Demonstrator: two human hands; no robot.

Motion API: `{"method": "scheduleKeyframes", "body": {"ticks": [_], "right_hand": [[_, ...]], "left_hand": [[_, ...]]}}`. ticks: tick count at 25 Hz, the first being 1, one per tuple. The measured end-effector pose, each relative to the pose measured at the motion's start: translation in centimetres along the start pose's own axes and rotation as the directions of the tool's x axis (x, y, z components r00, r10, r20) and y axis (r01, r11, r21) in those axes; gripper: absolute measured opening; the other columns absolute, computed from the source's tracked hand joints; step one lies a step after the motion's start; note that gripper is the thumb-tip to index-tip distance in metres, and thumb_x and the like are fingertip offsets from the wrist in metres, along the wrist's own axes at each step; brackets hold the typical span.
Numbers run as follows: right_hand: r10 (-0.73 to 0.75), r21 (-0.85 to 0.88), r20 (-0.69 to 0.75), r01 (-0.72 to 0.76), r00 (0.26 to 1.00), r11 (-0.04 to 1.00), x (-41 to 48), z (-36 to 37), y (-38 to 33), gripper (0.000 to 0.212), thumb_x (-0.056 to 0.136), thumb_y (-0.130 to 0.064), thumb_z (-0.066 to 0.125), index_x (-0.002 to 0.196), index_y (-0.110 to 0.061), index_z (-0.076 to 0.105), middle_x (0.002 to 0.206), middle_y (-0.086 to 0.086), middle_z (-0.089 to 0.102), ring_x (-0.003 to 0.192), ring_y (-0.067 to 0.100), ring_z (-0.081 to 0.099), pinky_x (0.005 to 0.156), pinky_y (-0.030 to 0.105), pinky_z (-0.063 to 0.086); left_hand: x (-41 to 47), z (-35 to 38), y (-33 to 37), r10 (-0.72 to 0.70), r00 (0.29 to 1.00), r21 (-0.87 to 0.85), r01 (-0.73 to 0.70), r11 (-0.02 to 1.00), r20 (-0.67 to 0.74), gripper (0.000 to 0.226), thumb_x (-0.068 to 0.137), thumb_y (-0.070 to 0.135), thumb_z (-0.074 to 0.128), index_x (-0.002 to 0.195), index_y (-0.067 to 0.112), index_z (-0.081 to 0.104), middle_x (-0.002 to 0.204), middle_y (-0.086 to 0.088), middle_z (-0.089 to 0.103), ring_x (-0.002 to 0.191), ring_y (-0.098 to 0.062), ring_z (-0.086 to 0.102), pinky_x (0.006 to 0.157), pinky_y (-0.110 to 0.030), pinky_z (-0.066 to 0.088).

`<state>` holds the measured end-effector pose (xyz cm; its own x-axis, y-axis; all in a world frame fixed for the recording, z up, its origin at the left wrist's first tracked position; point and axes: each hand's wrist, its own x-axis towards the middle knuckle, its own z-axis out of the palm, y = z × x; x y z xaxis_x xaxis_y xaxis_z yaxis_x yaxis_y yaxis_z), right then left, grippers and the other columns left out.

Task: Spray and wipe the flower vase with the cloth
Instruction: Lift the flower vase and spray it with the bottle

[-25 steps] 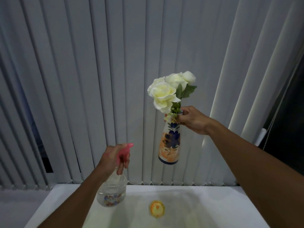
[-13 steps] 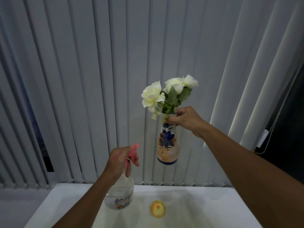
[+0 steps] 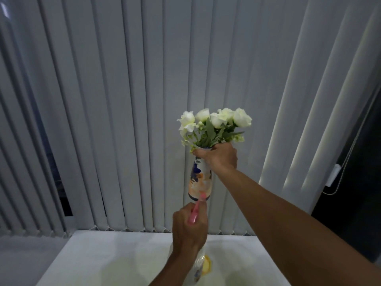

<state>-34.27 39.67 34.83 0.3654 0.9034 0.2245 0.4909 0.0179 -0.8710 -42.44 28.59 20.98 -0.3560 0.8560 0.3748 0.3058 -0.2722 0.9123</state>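
Above white table [image 3: 99,263] | grey vertical blinds [image 3: 123,120] behind | right hand [image 3: 219,156] grips vase [image 3: 201,180] neck | left hand [image 3: 188,228] clasps spray bottle [image 3: 198,267]

The left hand [image 3: 188,230] now brings the clear pink-nozzled spray bottle [image 3: 196,209] right, just under the painted ceramic flower vase [image 3: 200,178].

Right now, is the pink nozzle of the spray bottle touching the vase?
Cannot tell. In the head view the pink nozzle overlaps the vase bottom, so depth is unclear.
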Motion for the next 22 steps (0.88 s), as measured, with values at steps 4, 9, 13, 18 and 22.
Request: {"method": "scheduleKeyframes", "body": {"ticks": [4,9,13,18,22], "right_hand": [[0.006,-0.007,0.021,-0.006,1.000,1.000,-0.3,-0.1,0.4,0.069,0.043,-0.060,0.089,0.097,-0.018,0.078,0.093,0.000,0.077,0.086,0.024,0.073,0.073,0.035,0.060],[0.017,-0.021,0.037,-0.016,0.999,1.000,-0.5,-0.5,2.3,0.061,0.047,-0.056,0.089,0.092,-0.017,0.079,0.090,-0.001,0.077,0.085,0.021,0.072,0.072,0.032,0.059],[0.057,-0.074,0.071,-0.051,0.996,0.996,-1.1,-0.2,5.7,0.052,0.051,-0.052,0.091,0.089,-0.017,0.080,0.090,0.000,0.078,0.086,0.020,0.072,0.073,0.032,0.059],[0.157,-0.137,0.136,-0.138,0.978,0.981,-2.8,1.9,11.9,0.041,0.055,-0.043,0.093,0.085,-0.019,0.078,0.080,-0.002,0.072,0.079,0.017,0.068,0.062,0.025,0.049],[0.217,-0.176,0.169,-0.187,0.961,0.967,-4.5,4.4,17.6,0.037,0.055,-0.039,0.093,0.077,-0.014,0.077,0.071,-0.001,0.071,0.076,0.017,0.070,0.057,0.024,0.045]], "left_hand": [[-0.2,-0.5,-1.2,-0.048,0.999,0.014,0.049,0.999,-0.006,0.056,0.099,0.046,0.054,0.056,0.011,0.062,0.047,-0.006,0.060,0.043,-0.018,0.059,0.045,-0.046,0.049],[-0.9,-2.5,-2.8,-0.046,0.997,-0.089,0.051,0.995,0.055,0.049,0.102,0.037,0.055,0.067,0.004,0.064,0.055,-0.017,0.062,0.047,-0.023,0.059,0.046,-0.038,0.051],[-1.4,-5.0,-6.9,-0.144,0.962,-0.056,0.161,0.985,0.231,0.042,0.092,0.058,0.056,0.087,0.021,0.073,0.071,-0.008,0.073,0.051,-0.015,0.067,0.053,-0.025,0.055],[-2.8,-6.6,-15.1,-0.194,0.945,0.314,0.106,0.943,0.264,0.067,0.078,0.087,0.041,0.109,0.036,0.070,0.109,0.011,0.068,0.097,-0.012,0.066,0.087,-0.035,0.047],[-3.7,-7.5,-18.5,-0.298,0.921,0.403,0.180,0.897,0.251,0.030,0.078,0.086,0.046,0.099,0.070,0.061,0.110,0.015,0.062,0.108,-0.020,0.066,0.092,-0.046,0.046]]}}
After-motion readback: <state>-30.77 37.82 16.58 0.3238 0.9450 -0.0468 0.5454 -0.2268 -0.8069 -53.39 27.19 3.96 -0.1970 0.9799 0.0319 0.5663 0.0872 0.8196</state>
